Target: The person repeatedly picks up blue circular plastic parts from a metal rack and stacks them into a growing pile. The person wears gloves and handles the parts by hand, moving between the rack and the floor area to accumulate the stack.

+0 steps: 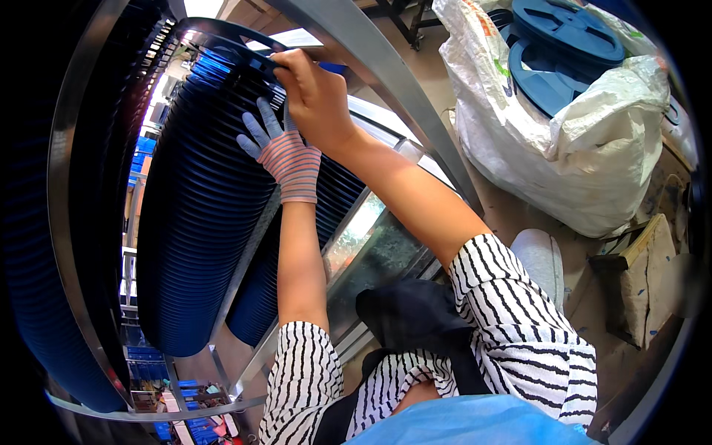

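Nearest to us lies thin, light-blue material (475, 423) along the lower edge; its kind we cannot tell. Just beyond it come our white sleeves with wavy black stripes (512, 319). They are short and loose, so a cuff could perhaps catch on a metal edge if we lean further in.

Farther along the arms, our left hand (288, 152), in a grey-blue glove with a pink-striped cuff, is open, its fingers spread at the rims of a long stack of dark-blue, round plastic reels (200, 222). Whether it presses on them, we cannot tell. Our bare right hand (320, 100) is curled, and it seems to pinch the edge of the dark-blue plastic reel at the stack's upper end (215, 24). This grip is only at one side, so the reel could tilt, slip or drag its neighbour. Without a glove, these fingers may also be scraped, or squeezed between rims.

Close by the right forearm passes a grey metal frame bar (378, 67); an elbow moved carelessly could knock it. Beyond, on the floor, stands a white woven sack (519, 163) with blue spoked reels (571, 30) heaped at its mouth. Its soft wall could sag and let the upper one slide out.
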`<state>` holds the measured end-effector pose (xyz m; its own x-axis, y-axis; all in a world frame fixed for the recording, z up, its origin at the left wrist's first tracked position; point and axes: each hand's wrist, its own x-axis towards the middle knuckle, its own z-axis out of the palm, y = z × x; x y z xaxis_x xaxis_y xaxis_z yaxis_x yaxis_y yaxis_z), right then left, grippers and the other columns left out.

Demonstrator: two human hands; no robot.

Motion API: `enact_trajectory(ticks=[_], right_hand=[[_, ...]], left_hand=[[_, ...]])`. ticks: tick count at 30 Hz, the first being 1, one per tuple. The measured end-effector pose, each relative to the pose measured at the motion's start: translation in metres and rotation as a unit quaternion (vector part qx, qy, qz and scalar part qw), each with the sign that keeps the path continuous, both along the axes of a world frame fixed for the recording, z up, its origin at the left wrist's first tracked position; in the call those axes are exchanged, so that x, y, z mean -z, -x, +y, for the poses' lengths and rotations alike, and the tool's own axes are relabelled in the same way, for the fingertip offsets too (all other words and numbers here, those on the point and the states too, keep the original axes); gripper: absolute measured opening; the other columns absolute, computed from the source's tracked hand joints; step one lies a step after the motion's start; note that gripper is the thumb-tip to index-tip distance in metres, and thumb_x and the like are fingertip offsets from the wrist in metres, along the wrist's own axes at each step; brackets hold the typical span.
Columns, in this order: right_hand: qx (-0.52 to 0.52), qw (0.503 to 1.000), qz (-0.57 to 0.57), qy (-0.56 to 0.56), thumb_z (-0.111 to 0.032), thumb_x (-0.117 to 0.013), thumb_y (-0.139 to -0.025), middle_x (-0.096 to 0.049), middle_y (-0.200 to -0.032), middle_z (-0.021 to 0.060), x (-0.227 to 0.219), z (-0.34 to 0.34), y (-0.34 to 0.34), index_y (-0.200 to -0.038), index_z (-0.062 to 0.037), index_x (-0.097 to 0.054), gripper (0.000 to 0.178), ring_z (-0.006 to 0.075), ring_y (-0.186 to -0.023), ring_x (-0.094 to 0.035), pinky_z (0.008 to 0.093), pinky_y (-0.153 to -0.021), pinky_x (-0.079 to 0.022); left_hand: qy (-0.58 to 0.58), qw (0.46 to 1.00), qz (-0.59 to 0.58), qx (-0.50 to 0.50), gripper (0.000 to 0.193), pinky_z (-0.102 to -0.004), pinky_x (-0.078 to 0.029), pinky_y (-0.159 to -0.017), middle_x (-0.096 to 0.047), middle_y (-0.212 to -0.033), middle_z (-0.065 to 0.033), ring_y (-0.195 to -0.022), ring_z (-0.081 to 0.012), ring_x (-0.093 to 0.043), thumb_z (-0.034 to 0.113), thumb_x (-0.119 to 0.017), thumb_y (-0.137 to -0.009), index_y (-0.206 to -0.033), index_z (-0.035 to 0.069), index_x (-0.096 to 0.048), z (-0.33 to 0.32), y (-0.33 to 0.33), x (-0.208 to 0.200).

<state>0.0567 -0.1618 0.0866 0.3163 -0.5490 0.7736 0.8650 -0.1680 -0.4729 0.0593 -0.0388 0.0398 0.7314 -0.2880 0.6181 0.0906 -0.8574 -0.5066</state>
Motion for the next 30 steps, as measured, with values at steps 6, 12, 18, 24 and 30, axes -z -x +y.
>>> enact_trajectory(ticks=[6, 12, 18, 24, 30], right_hand=[[-0.044, 0.999, 0.012, -0.002, -0.006, -0.058, -0.09, -0.066, -0.082, 0.0153, -0.001, 0.014, -0.018, -0.104, -0.0027, -0.058, 0.015, 0.0281, -0.071, -0.066, 0.032, -0.061, -0.049], [-0.082, 0.996, 0.038, -0.007, -0.009, -0.06, -0.088, -0.066, -0.083, 0.0173, -0.008, 0.031, -0.047, -0.101, -0.0023, -0.06, 0.015, 0.0314, -0.075, -0.065, 0.036, -0.065, -0.05], [-0.12, 0.986, 0.112, 0.022, -0.015, -0.059, -0.09, -0.065, -0.083, 0.0183, 0.002, 0.045, -0.071, -0.102, -0.0046, -0.06, 0.016, 0.033, -0.076, -0.065, 0.0362, -0.067, -0.049], [-0.104, 0.965, 0.208, 0.124, -0.025, -0.052, -0.094, -0.066, -0.084, 0.0195, 0.019, 0.06, -0.072, -0.11, -0.0102, -0.062, 0.024, 0.0383, -0.082, -0.063, 0.0437, -0.07, -0.05], [-0.024, 0.972, 0.181, 0.147, -0.019, -0.057, -0.089, -0.067, -0.089, 0.0175, 0.03, 0.043, -0.052, -0.11, -0.0104, -0.065, 0.024, 0.0365, -0.08, -0.065, 0.0423, -0.07, -0.052]], left_hand=[[-0.021, 1.0, -0.01, -0.004, 0.083, -0.0642, -0.006, -0.11, -0.026, -0.154, -0.0112, -0.141, -0.0434, -0.014, 0.067, -0.051, -0.08, -0.147, 0.022, -0.03, 0.006, -0.004, 0.009], [0.001, 1.0, -0.003, -0.014, 0.081, -0.0636, -0.001, -0.11, -0.022, -0.155, -0.0107, -0.142, -0.0432, -0.012, 0.063, -0.049, -0.083, -0.148, 0.02, -0.029, 0.005, -0.005, 0.002], [0.031, 0.998, -0.05, 0.035, 0.076, -0.0605, 0.002, -0.111, -0.022, -0.155, -0.0117, -0.142, -0.0422, -0.011, 0.065, -0.043, -0.084, -0.146, 0.022, -0.033, 0.009, -0.009, 0.008], [0.007, 0.997, -0.077, 0.013, 0.077, -0.0601, 0.0, -0.112, -0.024, -0.154, -0.0142, -0.142, -0.0434, -0.012, 0.068, -0.042, -0.082, -0.145, 0.024, -0.036, 0.018, -0.002, 0.007], [0.081, 0.988, -0.104, 0.084, 0.075, -0.0611, -0.001, -0.111, -0.023, -0.154, -0.0168, -0.142, -0.0441, -0.011, 0.068, -0.044, -0.081, -0.139, 0.02, -0.043, 0.015, -0.011, 0.01]])
